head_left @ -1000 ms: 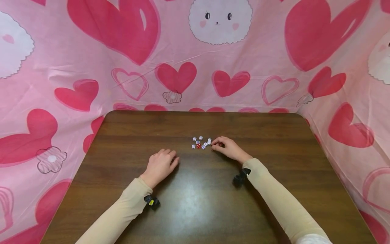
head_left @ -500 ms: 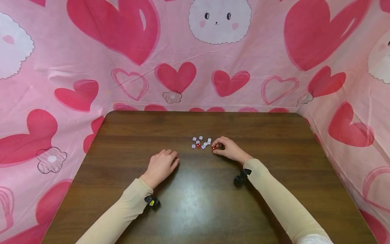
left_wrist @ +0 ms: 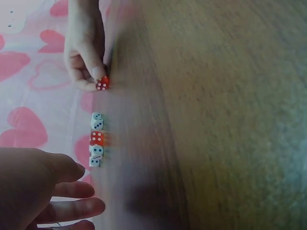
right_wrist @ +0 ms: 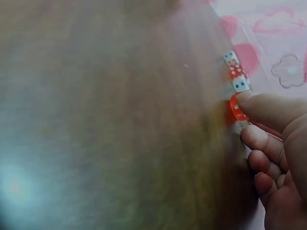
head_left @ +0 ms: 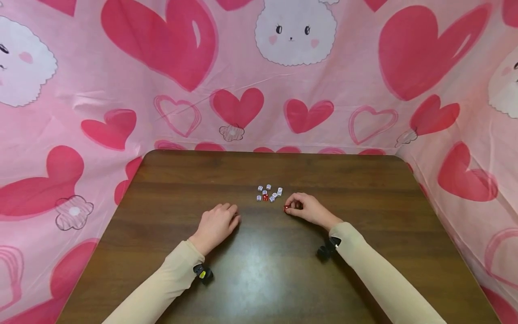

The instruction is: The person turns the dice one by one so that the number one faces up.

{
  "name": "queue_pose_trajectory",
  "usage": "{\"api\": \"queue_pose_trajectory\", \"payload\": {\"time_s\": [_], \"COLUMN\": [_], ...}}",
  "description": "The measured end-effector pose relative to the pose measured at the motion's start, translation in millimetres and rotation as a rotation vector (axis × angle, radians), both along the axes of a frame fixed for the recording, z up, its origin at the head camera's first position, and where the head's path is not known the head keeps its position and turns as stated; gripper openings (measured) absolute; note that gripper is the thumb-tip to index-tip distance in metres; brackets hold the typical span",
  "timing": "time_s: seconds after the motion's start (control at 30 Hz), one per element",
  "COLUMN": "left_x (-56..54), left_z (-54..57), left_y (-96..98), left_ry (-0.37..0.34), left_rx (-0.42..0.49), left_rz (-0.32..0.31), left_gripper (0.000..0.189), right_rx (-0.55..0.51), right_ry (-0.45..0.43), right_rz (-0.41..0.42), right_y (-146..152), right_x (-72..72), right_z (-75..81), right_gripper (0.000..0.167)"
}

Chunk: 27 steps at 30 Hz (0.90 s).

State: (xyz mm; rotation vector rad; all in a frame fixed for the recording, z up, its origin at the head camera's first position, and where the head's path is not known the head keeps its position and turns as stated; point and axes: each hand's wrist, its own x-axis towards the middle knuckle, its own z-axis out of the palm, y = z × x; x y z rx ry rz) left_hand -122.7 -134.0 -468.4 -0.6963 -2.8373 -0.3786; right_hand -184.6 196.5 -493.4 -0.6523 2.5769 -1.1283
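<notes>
My right hand [head_left: 306, 208] pinches a red die [right_wrist: 236, 107] between thumb and fingers, low over the brown table. In the left wrist view the face of this red die [left_wrist: 101, 84] shows several white pips. To its left lies a loose group of several white dice [head_left: 279, 191] with dark pips. Among them sits a second red die [head_left: 265, 197], at the front of the group. My left hand [head_left: 216, 225] rests on the table left of the dice, fingers relaxed and holding nothing.
The brown wooden table [head_left: 259, 279] reaches to a pink cloth [head_left: 238, 58] with hearts, which hangs behind it and along both sides. Each wrist carries a small black camera [head_left: 203, 272].
The right hand has drawn the pinched red die toward me, away from the white dice. The left hand stays where it was. The head view has tilted slightly.
</notes>
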Motion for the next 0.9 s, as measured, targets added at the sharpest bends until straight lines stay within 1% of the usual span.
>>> {"api": "queue_pose_trajectory", "payload": {"time_s": [0.17,0.4,0.5,0.67,0.8,0.9], "left_x": [0.5,-1.6,-2.9,-6.4,-10.0,-13.4], "left_z": [-2.8,-7.2,-6.6,-5.1,-7.0,-9.4], "left_y": [-0.5,2.5,5.5,11.2,17.2,22.4], "left_ry": [0.008,-0.047,-0.068,-0.128,-0.184,-0.233], "left_rx": [0.01,-0.006,0.0,0.032,0.082,0.128], "left_rz": [-0.012,-0.037,-0.049,-0.06,-0.062,-0.05], "left_gripper": [0.013,0.014,0.014,0.011,0.008,0.007], "right_rx": [0.016,0.043,0.053,0.066,0.067,0.069], "right_ry": [0.034,0.093,0.124,0.188,0.206,0.207], "right_rz": [0.048,0.136,0.156,0.162,0.161,0.169], "right_y": [3,6,7,5,4,4], "right_x": [15.5,39.4,47.3,53.5,55.0,55.7], "right_z": [-0.1,-0.9,-2.3,-3.2,-3.1,-2.9], "right_gripper": [0.014,0.015,0.017,0.019,0.02,0.019]}}
